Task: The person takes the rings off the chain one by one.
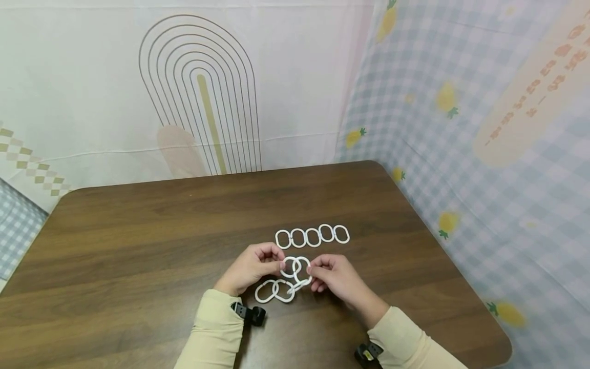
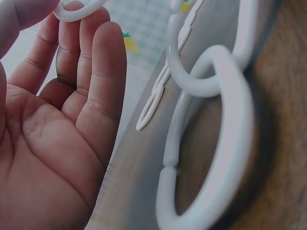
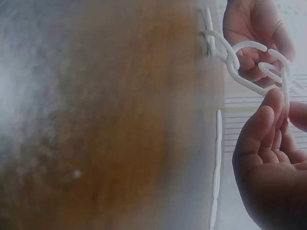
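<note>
The left hand (image 1: pixel 251 267) is pinching one ring of a white chain (image 1: pixel 301 283) between thumb and fingers, that ring sitting at its three o'clock. The right hand (image 1: pixel 338 277) is pinching the neighbouring ring, which is sitting at its nine o'clock. The remaining links are trailing towards the left hand's five o'clock. A separate row of white rings (image 1: pixel 306 238) is lying on the brown table (image 1: pixel 138 256), at the right hand's eleven o'clock.

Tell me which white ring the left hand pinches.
The nearer cluster's upper-left ring, its edge held by the left hand; the right hand holds the overlapping ring instead.
</note>
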Demonstrator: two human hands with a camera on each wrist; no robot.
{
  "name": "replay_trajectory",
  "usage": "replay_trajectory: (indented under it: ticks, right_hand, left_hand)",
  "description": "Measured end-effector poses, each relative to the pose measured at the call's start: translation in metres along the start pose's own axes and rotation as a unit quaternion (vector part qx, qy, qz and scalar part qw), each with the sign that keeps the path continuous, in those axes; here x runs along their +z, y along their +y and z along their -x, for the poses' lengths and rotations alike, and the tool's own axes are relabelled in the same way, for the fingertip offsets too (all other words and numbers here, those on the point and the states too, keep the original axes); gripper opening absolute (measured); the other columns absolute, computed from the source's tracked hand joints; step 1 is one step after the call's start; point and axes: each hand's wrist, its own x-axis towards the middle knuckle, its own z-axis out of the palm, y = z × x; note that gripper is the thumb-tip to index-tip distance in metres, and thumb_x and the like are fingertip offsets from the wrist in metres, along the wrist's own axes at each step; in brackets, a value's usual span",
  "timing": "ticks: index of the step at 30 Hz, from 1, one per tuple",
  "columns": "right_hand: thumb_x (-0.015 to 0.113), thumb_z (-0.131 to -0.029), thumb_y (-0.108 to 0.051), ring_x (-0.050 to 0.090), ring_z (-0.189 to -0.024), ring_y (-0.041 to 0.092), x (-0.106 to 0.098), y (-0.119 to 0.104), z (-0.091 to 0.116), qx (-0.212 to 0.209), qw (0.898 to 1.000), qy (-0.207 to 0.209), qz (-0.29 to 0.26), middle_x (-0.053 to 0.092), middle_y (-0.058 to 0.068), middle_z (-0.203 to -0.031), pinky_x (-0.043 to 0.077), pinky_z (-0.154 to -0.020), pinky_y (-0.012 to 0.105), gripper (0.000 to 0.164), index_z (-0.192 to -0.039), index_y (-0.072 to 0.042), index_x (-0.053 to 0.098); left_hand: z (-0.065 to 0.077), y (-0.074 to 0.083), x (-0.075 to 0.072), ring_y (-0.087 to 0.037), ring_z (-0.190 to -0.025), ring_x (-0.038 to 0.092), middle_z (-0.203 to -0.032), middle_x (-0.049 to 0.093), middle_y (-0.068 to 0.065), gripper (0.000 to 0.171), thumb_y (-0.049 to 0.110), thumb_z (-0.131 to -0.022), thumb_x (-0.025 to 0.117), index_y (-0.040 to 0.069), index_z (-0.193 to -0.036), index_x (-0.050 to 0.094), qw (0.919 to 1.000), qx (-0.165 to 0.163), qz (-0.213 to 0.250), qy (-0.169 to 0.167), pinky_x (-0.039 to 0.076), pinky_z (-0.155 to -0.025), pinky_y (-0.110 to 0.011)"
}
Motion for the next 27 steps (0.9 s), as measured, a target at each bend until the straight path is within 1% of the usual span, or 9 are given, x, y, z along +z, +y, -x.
replay_trajectory:
  ticks: [6, 15, 22, 27]
  right_hand:
    - [0.063, -0.094, -0.007, 0.063, -0.059, 0.013, -0.0008, 0.0012, 0.0004, 0.003, 1.0, -0.001, -0.007, 0.064, 0.005, -0.068, 0.053, -0.056, 0.022, 0.024, -0.099, 0.016, 0.061]
    - [0.063, -0.094, -0.007, 0.062, -0.059, 0.013, -0.0012, 0.0027, 0.0022, 0.007, 1.0, -0.003, -0.017, 0.063, 0.005, -0.068, 0.053, -0.056, 0.022, 0.024, -0.099, 0.017, 0.061]
    - [0.064, -0.094, -0.007, 0.062, -0.06, 0.013, -0.0011, 0.0044, 0.0035, 0.008, 1.0, -0.001, -0.014, 0.063, 0.003, -0.07, 0.054, -0.058, 0.023, 0.023, -0.098, 0.016, 0.062]
    - [0.064, -0.093, -0.007, 0.061, -0.061, 0.012, -0.0011, 0.0058, 0.0041, 0.011, 1.0, -0.001, -0.009, 0.062, 0.002, -0.071, 0.054, -0.06, 0.024, 0.023, -0.098, 0.015, 0.063]
  left_hand:
    - [0.0003, 0.0005, -0.0001, -0.009, -0.073, 0.062, -0.081, 0.064, 0.0, 0.02, -0.003, -0.088, 0.067, -0.016, -0.101, 0.059, 1.0, 0.001, -0.002, 0.002, 0.056, -0.07, -0.025]
    - [0.0013, 0.0009, -0.0001, -0.01, -0.077, 0.063, -0.084, 0.065, 0.0, 0.025, -0.003, -0.088, 0.067, -0.019, -0.103, 0.057, 1.0, 0.002, 0.0, -0.002, 0.058, -0.073, -0.027]
    - [0.0018, 0.0014, -0.0001, -0.011, -0.077, 0.063, -0.083, 0.065, 0.0, 0.025, -0.001, -0.088, 0.068, -0.019, -0.103, 0.058, 1.0, 0.0, -0.007, -0.005, 0.057, -0.073, -0.025]
    - [0.0021, 0.0013, -0.0002, -0.011, -0.077, 0.063, -0.083, 0.064, -0.001, 0.02, -0.001, -0.088, 0.068, -0.015, -0.1, 0.061, 0.9999, -0.004, -0.01, -0.003, 0.057, -0.072, -0.025]
